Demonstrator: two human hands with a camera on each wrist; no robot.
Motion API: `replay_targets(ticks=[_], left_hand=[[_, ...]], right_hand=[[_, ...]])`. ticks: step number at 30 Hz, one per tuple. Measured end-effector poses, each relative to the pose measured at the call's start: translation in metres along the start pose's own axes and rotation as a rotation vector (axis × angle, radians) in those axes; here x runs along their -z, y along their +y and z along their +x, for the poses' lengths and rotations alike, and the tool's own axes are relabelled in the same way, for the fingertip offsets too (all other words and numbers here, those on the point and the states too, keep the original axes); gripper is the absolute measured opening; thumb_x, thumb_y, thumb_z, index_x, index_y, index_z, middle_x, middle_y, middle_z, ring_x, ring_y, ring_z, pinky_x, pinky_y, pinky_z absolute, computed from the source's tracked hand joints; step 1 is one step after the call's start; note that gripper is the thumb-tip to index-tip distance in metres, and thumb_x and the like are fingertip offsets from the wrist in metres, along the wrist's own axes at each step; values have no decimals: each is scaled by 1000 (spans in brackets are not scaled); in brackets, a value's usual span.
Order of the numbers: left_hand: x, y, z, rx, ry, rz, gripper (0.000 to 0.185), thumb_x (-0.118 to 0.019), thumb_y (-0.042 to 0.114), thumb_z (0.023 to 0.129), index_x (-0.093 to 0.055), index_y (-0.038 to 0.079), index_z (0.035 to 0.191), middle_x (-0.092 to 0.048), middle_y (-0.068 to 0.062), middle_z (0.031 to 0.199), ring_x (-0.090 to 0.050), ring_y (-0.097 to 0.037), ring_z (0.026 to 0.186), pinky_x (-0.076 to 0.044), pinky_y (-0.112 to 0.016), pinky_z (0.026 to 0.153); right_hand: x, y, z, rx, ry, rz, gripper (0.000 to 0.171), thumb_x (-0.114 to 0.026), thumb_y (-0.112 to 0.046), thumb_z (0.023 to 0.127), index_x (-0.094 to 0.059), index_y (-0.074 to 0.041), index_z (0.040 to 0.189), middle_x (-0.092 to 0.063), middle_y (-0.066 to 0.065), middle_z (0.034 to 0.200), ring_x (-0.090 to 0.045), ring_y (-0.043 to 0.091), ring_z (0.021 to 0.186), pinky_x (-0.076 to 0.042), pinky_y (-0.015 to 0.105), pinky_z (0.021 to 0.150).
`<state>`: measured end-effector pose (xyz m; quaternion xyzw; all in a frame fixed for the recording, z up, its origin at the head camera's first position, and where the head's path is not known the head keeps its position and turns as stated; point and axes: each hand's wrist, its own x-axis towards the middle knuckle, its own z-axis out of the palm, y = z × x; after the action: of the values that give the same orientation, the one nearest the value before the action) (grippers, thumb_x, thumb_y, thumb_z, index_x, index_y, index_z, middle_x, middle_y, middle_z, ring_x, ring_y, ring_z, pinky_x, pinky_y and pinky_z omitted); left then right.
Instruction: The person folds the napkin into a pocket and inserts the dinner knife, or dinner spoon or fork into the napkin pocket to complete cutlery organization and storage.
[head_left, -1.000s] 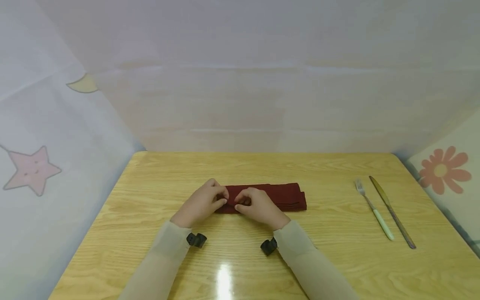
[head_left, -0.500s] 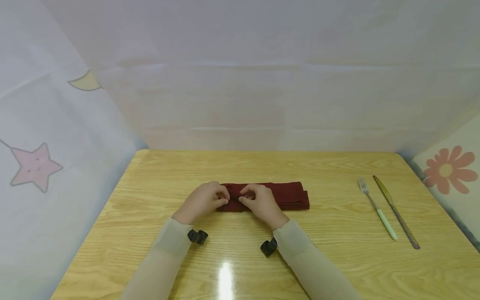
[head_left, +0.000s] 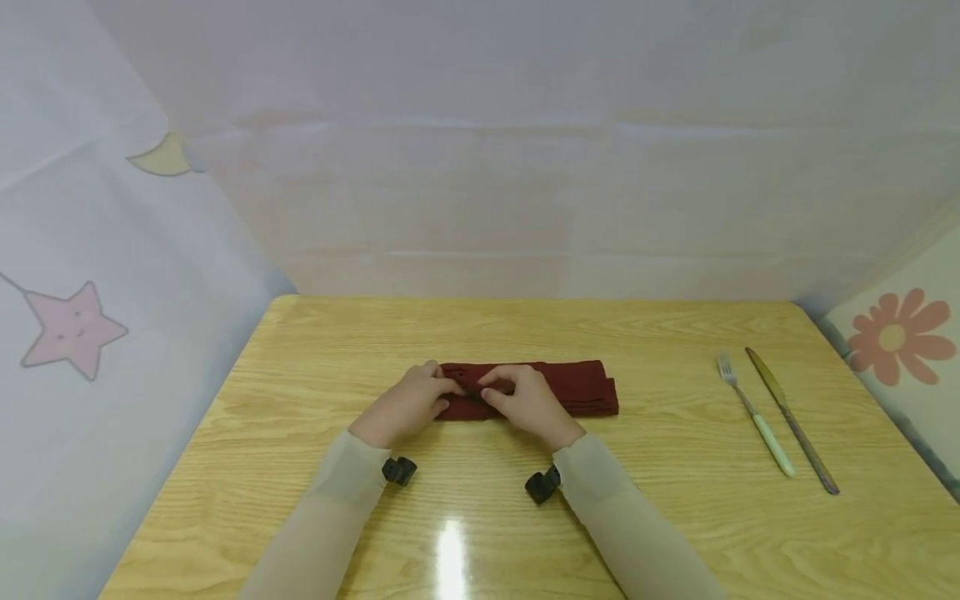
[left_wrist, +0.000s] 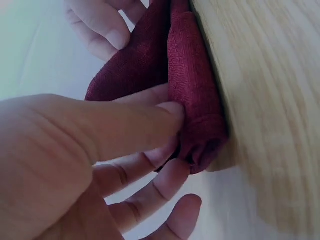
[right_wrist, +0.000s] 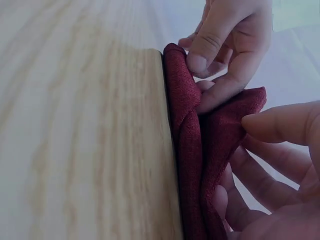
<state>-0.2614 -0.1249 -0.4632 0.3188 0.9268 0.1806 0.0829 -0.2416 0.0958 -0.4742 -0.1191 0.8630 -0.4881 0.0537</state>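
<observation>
We see two long sleeves, the left sleeve (head_left: 311, 533) and the right sleeve (head_left: 641, 533), both plain pale greyish beige and smooth, with a slightly lighter, wider band toward the wrist. Below each cuff we find a small black device with blocky, rounded parts, the left wrist camera (head_left: 400, 472) and the right wrist camera (head_left: 542, 485). Our left hand (head_left: 408, 407) and right hand (head_left: 527, 404) are bare, with short nails.

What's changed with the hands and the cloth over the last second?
The right hand has edged slightly away from the person, the cloth's flap pinched in its fingers. The left hand has spread its thumb and forefinger a little apart while holding the rolled edge. Nothing was visibly let go. The cloth's right end, the fork and the knife stayed put.
</observation>
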Motion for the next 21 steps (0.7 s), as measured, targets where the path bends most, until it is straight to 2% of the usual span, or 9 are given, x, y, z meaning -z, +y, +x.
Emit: replay_targets(ticks=[5, 11, 15, 18, 21], left_hand=[[0, -1, -2, 6, 38, 47, 13, -65, 8, 99, -72, 15, 108, -57, -1, 111, -48, -24, 100, -50, -38, 87], [4, -11, -4, -91, 71, -16, 9, -70, 9, 96, -70, 17, 101, -68, 6, 105, -50, -18, 95, -50, -34, 82], [7, -16, -2, -182, 82, -20, 10, -73, 9, 94, -75, 18, 99, -69, 8, 100, -53, -14, 95, -51, -32, 83], [10, -18, 0, -290, 161, 35, 7, -79, 11, 89, -79, 17, 92, -66, 7, 99, -52, -15, 95, -51, -32, 85], [13, -18, 1, -381, 248, 68, 5, -83, 11, 85, -82, 16, 85, -65, 4, 105, -52, -17, 101, -51, -33, 91]], right_hand=[[0, 0, 1, -12, -8, 30, 14, -70, -10, 96, -77, -14, 107, -71, 3, 111, -64, 13, 85, -52, 30, 71], [-2, 1, 1, -16, -8, 23, 16, -73, -10, 94, -78, -16, 108, -72, 3, 111, -64, 13, 84, -53, 29, 69], [-6, 0, 1, 7, -2, -17, 19, -73, -8, 94, -79, -16, 110, -72, 3, 114, -65, 13, 89, -54, 29, 71], [-7, 0, 0, 16, 6, -34, 19, -74, -7, 93, -80, -16, 109, -72, 4, 113, -66, 16, 94, -55, 31, 75], [-7, 0, 0, 25, 12, -54, 18, -75, -8, 92, -81, -15, 107, -72, 4, 111, -66, 19, 99, -56, 35, 79]])
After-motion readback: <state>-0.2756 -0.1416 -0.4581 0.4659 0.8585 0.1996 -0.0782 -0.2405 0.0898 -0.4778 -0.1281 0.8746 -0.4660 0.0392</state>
